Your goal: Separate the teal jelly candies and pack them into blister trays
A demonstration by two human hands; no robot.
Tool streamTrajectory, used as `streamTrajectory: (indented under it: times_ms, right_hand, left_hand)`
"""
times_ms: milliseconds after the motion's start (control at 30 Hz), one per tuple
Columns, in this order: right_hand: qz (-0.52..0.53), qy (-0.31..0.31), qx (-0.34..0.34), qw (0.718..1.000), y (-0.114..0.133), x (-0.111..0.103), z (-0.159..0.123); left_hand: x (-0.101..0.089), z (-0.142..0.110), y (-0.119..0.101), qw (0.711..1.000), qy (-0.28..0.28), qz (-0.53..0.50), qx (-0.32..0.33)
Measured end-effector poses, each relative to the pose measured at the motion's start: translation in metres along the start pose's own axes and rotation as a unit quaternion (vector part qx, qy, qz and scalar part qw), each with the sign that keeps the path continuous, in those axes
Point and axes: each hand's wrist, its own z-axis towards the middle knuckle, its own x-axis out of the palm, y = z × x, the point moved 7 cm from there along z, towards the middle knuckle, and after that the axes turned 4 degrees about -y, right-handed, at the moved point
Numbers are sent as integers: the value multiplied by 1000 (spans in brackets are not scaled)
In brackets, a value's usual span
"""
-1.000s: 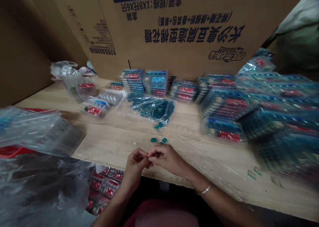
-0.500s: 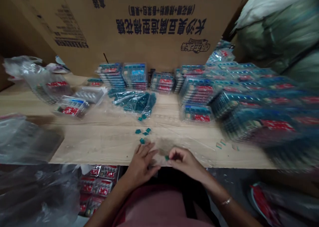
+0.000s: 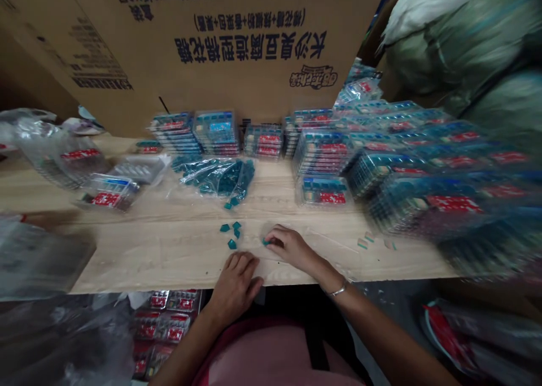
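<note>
My right hand (image 3: pixel 290 246) pinches a small teal piece (image 3: pixel 265 241) between thumb and fingertips, low over the wooden table (image 3: pixel 169 245). Resting at the table's front edge, my left hand (image 3: pixel 237 280) is empty, its fingers lying down and the thumb apart. Several loose teal pieces (image 3: pixel 232 244) lie just beyond my left fingertips. Farther back, a clear plastic bag (image 3: pixel 215 177) holds many more such teal pieces, with a couple spilled at its mouth.
Stacks of clear packs with red labels (image 3: pixel 324 154) line the back and fill the right side, blurred there. A big carton (image 3: pixel 237 87) stands behind. At left are a white tray (image 3: pixel 141 169), a pack (image 3: pixel 108 194) and plastic bags (image 3: pixel 38 256). Small pale pieces (image 3: pixel 362 243) lie at right.
My right hand has moved forward and away from my left hand, still pinching the teal piece. My left hand has drawn back slightly. The view has shifted a little.
</note>
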Motion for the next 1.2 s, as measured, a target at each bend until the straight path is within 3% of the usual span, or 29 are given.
streamTrajectory:
  times_ms: [133, 200, 300, 367, 500, 633, 833, 933, 1067, 1200]
  right_hand:
    - [-41, 3, -4, 999, 0, 2, -3]
    - [-53, 8, -5, 999, 2, 2, -3]
    - [-51, 17, 0, 999, 4, 1, -3]
    - [-58, 22, 2, 998, 6, 0, -3]
    - [-99, 33, -2, 995, 13, -2, -5]
    - [-121, 9, -26, 992, 23, -4, -2]
    - [-117, -14, -60, 991, 38, 1, 15]
    - [-107, -36, -55, 992, 38, -3, 16]
    - [-103, -38, -49, 993, 34, 0, 14]
    - [-159, 9, -43, 986, 28, 15, 16]
  left_hand:
    - [-5, 1, -1, 999, 1, -41, 9]
    - [-12, 4, 6, 998, -31, -61, 5]
    - [-27, 11, 33, 990, -119, -37, -69]
    - [-29, 15, 52, 983, -133, -9, -122]
    - [-24, 17, 70, 981, -95, 8, -171]
    - [-30, 19, 71, 973, -79, 39, -215]
    - [-22, 53, 65, 959, 74, 166, -216]
    - [-18, 59, 67, 947, 115, 186, -237]
    - [-18, 57, 67, 942, 129, 169, -261]
    - [-21, 53, 70, 939, 126, 143, -286]
